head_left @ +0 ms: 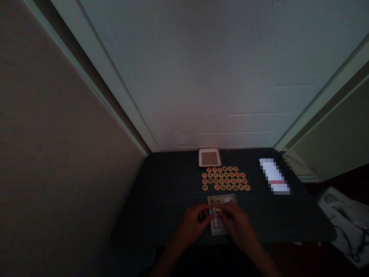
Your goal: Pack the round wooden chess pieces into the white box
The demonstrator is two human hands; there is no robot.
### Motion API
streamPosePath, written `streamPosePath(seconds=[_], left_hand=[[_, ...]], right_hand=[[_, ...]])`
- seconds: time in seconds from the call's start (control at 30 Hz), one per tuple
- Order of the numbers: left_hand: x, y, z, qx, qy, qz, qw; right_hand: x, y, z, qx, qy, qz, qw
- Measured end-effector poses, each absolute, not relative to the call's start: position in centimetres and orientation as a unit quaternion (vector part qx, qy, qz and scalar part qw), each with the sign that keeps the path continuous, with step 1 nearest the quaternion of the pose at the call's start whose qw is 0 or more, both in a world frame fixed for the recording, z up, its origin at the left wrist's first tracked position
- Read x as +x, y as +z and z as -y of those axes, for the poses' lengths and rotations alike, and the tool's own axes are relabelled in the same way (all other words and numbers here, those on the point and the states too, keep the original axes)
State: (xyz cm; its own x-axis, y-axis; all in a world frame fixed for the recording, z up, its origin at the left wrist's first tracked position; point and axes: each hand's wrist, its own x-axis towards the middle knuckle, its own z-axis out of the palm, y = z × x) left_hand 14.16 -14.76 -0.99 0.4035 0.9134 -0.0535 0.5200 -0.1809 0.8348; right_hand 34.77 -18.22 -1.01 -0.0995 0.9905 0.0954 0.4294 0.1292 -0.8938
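Round pieces (227,181) lie between tray (210,158) and open box (220,231).

Discs (227,181) lie on the table (167,184) — near box (220,232) before them, far tray (210,158) behind.

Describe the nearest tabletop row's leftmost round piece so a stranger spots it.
On the dark table, rows of round pieces lie beyond the nearer pale box. In the row nearest that box, take the leftmost piece. A gap separates it from the row's others.
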Motion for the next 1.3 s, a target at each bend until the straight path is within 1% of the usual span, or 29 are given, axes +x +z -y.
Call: streamPosePath(seconds=[0.23,0.43,0.6,0.77,1.0,1.3], left_hand=[[14.2,-0.7,14.9,0.734,0.237,-0.489,0.406],[14.2,-0.8,14.8,0.728,0.235,-0.491,0.416],[14.2,-1.1,14.8,0.731,0.235,-0.489,0.414],[14.1,-1.0,14.7,0.730,0.238,-0.495,0.407],[14.3,-0.8,14.8,0.722,0.251,-0.498,0.410],[14.5,-0.7,14.8,0.733,0.247,-0.497,0.394]], right_hand=[[34.1,-1.2,17.5,-0.569,0.407,0.618,0.359],[33.8,-1.7,16.9,-0.590,0.403,0.617,0.330],[33.6,-2.3,16.9,-0.599,0.384,0.621,0.329],[33.6,-2.5,16.8,-0.625,0.324,0.637,0.314],[33.4,-1.9,17.4,-0.601,0.314,0.669,0.305],[33.3,-2.6,17.2,-0.607,0.282,0.685,0.286]])
